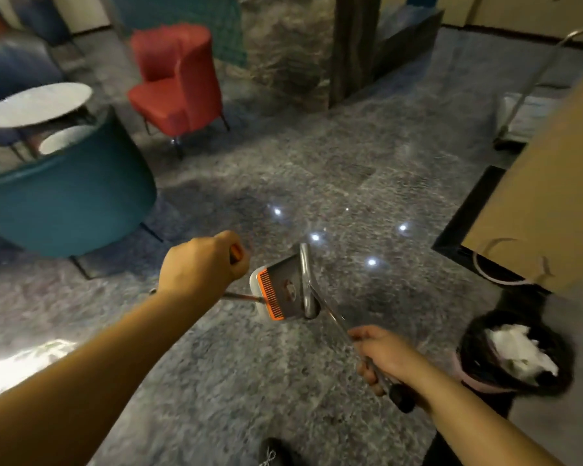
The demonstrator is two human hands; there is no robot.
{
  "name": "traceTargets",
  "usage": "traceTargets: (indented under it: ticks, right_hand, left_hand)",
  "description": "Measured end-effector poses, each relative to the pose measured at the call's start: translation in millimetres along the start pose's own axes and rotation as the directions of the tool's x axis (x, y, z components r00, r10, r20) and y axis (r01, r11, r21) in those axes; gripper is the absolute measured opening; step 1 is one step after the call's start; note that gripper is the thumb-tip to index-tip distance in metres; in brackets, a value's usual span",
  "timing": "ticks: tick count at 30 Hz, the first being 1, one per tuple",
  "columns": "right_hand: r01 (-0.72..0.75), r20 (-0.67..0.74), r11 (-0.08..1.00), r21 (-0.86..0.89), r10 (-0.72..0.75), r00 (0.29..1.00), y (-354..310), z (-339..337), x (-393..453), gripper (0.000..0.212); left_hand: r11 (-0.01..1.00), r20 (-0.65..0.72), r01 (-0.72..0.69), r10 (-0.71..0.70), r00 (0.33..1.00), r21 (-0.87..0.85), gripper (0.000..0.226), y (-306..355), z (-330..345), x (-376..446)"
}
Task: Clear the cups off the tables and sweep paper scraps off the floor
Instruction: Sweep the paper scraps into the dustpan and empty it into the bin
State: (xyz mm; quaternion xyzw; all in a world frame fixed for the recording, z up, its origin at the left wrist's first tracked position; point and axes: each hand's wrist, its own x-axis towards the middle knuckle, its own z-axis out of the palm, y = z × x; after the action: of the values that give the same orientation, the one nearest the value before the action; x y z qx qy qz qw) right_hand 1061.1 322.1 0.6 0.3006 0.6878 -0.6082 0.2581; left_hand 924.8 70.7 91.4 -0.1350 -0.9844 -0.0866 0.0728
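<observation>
The left hand (204, 264) grips an orange-tipped handle and the right hand (382, 356) grips a metal handle running up-left to the dustpan (280, 290) between them, the lined bin (515, 356) near right.

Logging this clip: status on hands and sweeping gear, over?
Left hand grips an orange-tipped handle. Right hand grips a metal pole leading to the dustpan, held above the floor. Bin at right holds white paper. No scraps visible.

Broom (239, 299) head behind dustpan (283, 290)
</observation>
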Motion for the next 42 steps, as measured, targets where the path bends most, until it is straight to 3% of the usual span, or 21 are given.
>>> traceTargets:
  ticks: [8,15,27,42]
  right_hand:
    - [0.018,0.208,0.968,-0.251,0.035,0.978,-75.6,129.3,63.8,0.018]
    - [0.08,0.365,0.929,-0.362,0.062,0.929,-128.5,231.0,99.8,0.023]
    - [0.169,0.534,0.812,-0.558,0.196,0.822,-250.2,401.9,188.8,0.033]
    - [0.437,0.712,0.625,-0.646,0.289,0.64,-337.1,655.9,237.7,0.028]
  left_hand:
    - [0.944,-0.048,0.323,-0.32,0.946,0.064,0.022,-148.2,-7.7,-29.0]
    - [0.822,-0.097,0.569,-0.564,0.82,0.025,0.026,-235.5,-21.7,-73.8]
    - [0.43,-0.175,0.903,-0.891,0.42,-0.022,0.025,-382.1,-25.6,-77.7]
    - [0.063,-0.326,0.988,-0.945,0.013,-0.141,0.019,-543.8,-50.0,-114.7]
